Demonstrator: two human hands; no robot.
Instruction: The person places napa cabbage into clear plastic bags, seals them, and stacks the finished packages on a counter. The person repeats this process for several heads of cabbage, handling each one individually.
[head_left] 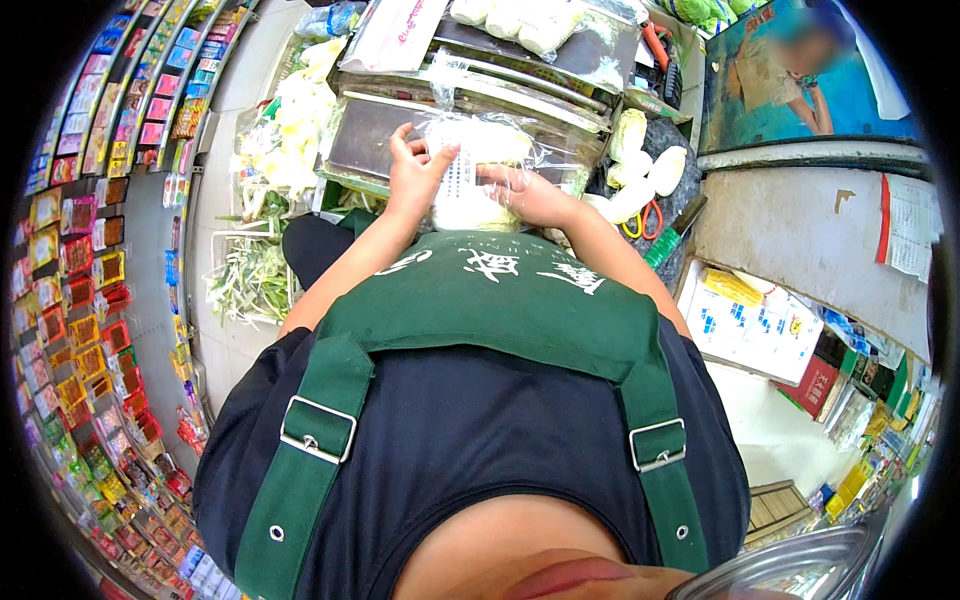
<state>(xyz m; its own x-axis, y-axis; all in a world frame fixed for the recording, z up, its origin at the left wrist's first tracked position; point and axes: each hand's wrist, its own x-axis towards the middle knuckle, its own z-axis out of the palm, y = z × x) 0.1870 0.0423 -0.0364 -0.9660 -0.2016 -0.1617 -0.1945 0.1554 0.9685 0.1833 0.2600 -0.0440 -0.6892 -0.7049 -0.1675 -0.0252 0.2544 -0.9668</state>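
In front of my green apron, a clear plastic bag (463, 168) with pale, whitish vegetables (500, 143) in or under it lies over a dark-topped surface. My right hand (530, 197) has its fingers curled on the bag's right side, gripping the film. On the other side is my left hand (412, 172), its thumb and fingers spread and the thumb against the film. Another pale vegetable (472, 212) is beneath the bag, close to my apron, partly covered. Glare on the plastic hides the exact kind of vegetable.
Trimmed leaves fill a crate (240, 235) at left. Right of my hands lie more pale vegetables (630, 165), scissors (650, 220) and a green-handled knife (675, 235). Beyond the bag stands a second dark surface (590, 50) with wrapped vegetables. Shelves of packets (90, 270) line the far left.
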